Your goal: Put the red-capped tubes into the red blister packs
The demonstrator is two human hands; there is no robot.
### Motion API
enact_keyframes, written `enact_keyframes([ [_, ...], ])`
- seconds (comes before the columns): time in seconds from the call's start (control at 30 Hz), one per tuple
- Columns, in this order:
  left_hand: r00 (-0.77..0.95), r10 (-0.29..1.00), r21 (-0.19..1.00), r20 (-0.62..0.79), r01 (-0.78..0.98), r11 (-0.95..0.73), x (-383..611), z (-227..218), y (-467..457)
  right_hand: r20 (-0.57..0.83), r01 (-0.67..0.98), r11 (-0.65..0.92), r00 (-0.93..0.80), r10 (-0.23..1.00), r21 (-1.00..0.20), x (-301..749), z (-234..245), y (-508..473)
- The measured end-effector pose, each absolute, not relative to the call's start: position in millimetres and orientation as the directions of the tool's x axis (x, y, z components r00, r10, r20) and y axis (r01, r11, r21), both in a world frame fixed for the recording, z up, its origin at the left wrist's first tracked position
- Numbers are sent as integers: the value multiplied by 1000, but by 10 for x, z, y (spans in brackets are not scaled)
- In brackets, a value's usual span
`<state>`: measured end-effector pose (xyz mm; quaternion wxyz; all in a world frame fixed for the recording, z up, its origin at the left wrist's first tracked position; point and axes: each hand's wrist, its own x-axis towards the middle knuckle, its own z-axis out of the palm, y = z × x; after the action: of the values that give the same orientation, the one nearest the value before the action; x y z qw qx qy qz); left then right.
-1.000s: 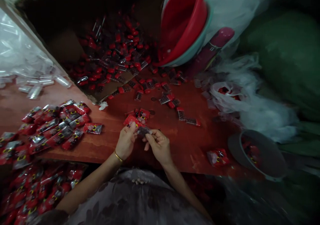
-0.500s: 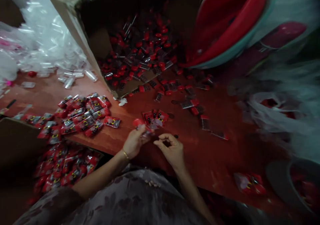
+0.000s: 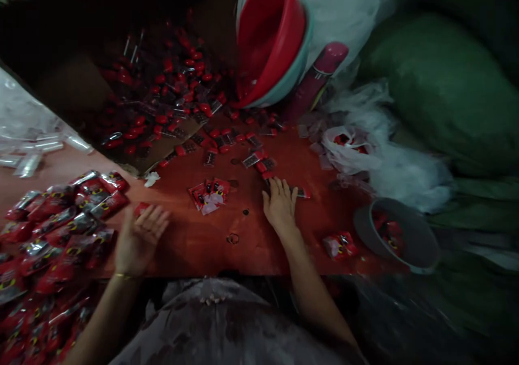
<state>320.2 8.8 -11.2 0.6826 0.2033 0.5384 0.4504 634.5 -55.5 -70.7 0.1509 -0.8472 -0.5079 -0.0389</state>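
Note:
My left hand (image 3: 140, 238) is open, palm turned up and fingers stretched, beside a pile of shiny red packets (image 3: 73, 221) on the left. A small red packet (image 3: 141, 208) shows just behind its fingers. My right hand (image 3: 279, 205) lies low over the table with fingers spread. Its fingertips reach small dark pieces with red ends (image 3: 304, 192), partly hidden under them. Between my hands lies a small group of red printed packets (image 3: 208, 194) with pale pinkish film on top.
An open cardboard box (image 3: 93, 84) spills red-ended pieces onto the reddish table (image 3: 194, 246). Behind stand a red basin (image 3: 267, 35) and a pink spray can (image 3: 318, 75). At right are clear plastic bags (image 3: 401, 165) and a grey bucket (image 3: 421, 246) holding red packets.
The view has swung right. My left hand has moved left to the packet pile and opened, letting go of a red piece. My right hand has unfolded and reached forward right.

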Motion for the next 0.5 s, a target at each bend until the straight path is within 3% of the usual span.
enact_keyframes([
  [0.03, 46, 866, 830, -498, -265, 491, 3359, -133, 68, 230, 884, -407, 455, 860, -229, 6288, -718, -570],
  [0.1, 156, 970, 978, -187, 118, 170, 3681, -189, 106, 260, 902, -348, 410, 874, -255, 6174, -732, -618],
  [0.13, 284, 958, 956, -27, 287, -58, 3830, -220, 162, 276, 909, -321, 391, 878, -267, 6125, -740, -647],
  [0.2, 485, 860, 759, 162, 496, -423, 4074, -288, 317, 310, 917, -283, 366, 877, -282, 6054, -764, -697],
  [0.27, 620, 771, 542, 146, 602, -586, 4229, -363, 473, 338, 920, -263, 356, 871, -290, 6020, -796, -725],
  [0.33, 676, 732, 396, 82, 652, -647, 4301, -439, 569, 354, 920, -254, 354, 865, -299, 6018, -830, -728],
  [0.4, 685, 725, 318, 73, 673, -668, 4318, -502, 585, 364, 917, -247, 357, 860, -314, 6032, -853, -716],
  [0.5, 656, 743, 294, 130, 691, -661, 4316, -547, 507, 413, 918, -213, 346, 843, -333, 6049, -831, -712],
])
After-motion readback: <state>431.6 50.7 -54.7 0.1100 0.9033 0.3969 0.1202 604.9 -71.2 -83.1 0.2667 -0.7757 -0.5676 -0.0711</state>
